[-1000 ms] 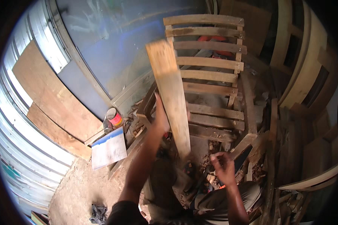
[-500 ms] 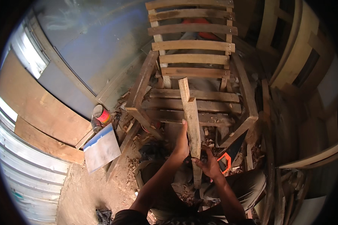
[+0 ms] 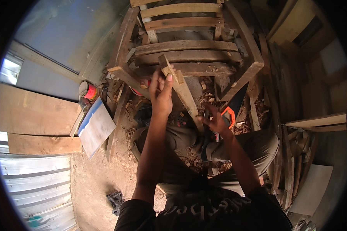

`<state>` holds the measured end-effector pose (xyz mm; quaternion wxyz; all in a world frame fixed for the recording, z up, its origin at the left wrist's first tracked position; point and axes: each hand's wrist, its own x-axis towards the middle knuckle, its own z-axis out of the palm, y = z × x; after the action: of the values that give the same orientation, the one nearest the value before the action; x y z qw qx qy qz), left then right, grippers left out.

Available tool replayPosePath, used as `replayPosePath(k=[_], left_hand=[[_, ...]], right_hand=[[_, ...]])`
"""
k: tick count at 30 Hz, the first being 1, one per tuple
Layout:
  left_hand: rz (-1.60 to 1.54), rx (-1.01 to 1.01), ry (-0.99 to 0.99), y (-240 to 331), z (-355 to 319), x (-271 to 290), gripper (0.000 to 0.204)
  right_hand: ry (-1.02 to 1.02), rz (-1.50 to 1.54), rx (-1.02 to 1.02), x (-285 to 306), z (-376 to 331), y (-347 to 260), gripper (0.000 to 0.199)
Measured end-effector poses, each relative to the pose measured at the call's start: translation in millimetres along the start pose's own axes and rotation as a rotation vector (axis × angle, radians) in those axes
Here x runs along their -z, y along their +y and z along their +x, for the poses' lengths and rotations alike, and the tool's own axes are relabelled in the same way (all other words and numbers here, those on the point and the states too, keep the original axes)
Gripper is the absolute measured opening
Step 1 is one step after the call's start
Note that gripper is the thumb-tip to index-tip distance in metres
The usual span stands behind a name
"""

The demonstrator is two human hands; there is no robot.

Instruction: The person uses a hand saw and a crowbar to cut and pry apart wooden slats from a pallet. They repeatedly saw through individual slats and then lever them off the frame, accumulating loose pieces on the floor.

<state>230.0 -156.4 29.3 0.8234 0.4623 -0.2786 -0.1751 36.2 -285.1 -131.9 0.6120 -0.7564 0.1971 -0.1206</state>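
Note:
A notched length of pale timber [image 3: 187, 97] slants over my lap, its upper end up and to the left. My left hand [image 3: 162, 94] is closed around it near the notched end, thumb on the near face and fingers mostly behind. Close to the timber's lower end is my right hand [image 3: 216, 122], thumb at the timber's right edge and fingers spread apart, not wrapped round it. Just right of that hand, a handsaw with an orange handle [image 3: 229, 115] leans by the chair. The slatted wooden chair [image 3: 187, 57] stands in front of me.
Wood chips [image 3: 208, 94] litter the ground under the chair. To the left are a red-banded tin [image 3: 88, 91] and a white-and-blue panel [image 3: 97, 129]. Timber offcuts [image 3: 297, 161] are stacked at the right, and a corrugated metal sheet [image 3: 38, 181] lies at lower left.
The timber has tilted over to the left. My left hand has moved up it toward the notched end, while my right hand's fingers have spread. The view has shifted downward.

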Motion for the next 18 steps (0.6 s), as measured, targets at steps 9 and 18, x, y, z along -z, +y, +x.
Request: replayPosePath(k=[9, 18], left_hand=[[0.156, -0.013, 0.057, -60.6, -0.9, 19.0, 0.054], [0.311, -0.042, 0.406, -58.6, 9.4, 31.1, 0.051]], right_hand=[[-0.134, -0.457, -0.679, 20.6, -31.9, 153.2, 0.052], [-0.168, -0.427, -0.507, -23.5, -6.3, 186.4, 0.048]])
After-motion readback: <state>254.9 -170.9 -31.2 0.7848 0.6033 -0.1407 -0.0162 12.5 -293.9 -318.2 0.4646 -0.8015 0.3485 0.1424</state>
